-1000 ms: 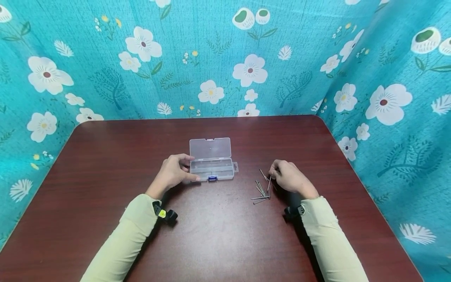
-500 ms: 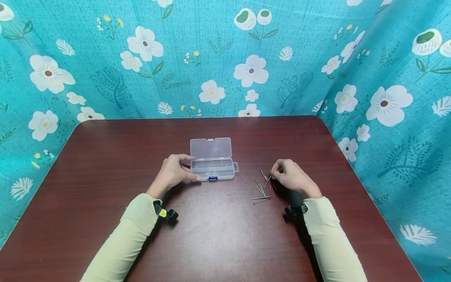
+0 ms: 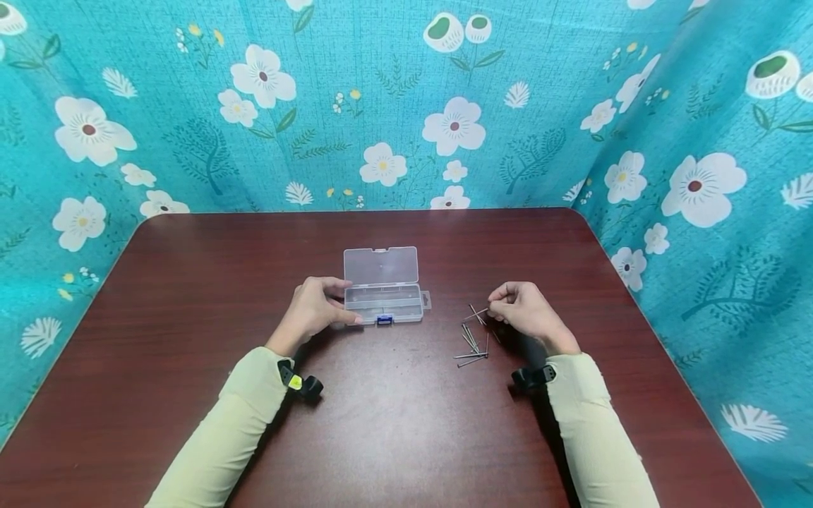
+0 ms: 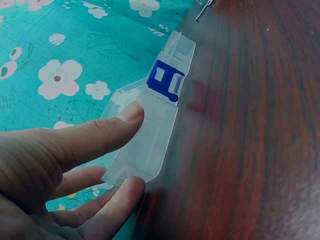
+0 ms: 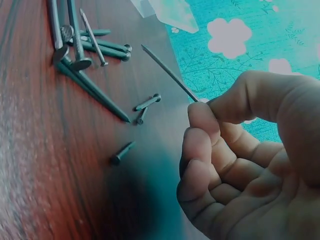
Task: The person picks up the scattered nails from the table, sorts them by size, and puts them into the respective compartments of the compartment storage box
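Right wrist view: pinching nail [image 5: 170, 74] between thumb and forefinger of right hand [image 5: 250, 145], with tip outward and blunt end hidden; apparently raised off table [image 3: 381, 437], near loose nails [image 5: 95, 91]. Head view: gripping left end of clear, open-lidded box [image 4: 150, 142] with left hand [image 3: 311, 310], well apart from right. Best handled, by judgement: pinch firmly near blunt end, lift clear of neighbours, steady box without squeezing thin plastic. Can't make out writing or brand on box or blue latch [image 4: 165, 80].
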